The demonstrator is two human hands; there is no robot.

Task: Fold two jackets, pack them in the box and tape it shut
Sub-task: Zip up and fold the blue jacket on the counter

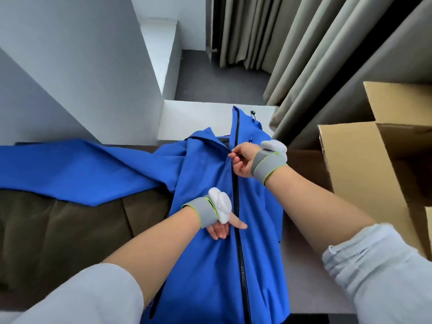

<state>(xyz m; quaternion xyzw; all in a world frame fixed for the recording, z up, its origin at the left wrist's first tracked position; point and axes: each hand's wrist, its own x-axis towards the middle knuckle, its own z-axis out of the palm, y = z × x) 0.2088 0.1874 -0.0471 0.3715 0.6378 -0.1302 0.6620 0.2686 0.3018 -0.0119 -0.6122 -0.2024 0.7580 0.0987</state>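
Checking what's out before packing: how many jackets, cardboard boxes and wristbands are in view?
blue jacket: 1
cardboard box: 1
grey wristbands: 2, one on the left arm and one on the right arm
Total: 4

Left hand (pixel 221 228) flat, right hand (pixel 240 161) pinched.

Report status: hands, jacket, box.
Right hand pinching black zipper near collar. Left hand pressing blue fabric jacket flat. Brown cardboard box open, right side. Nothing blocking.
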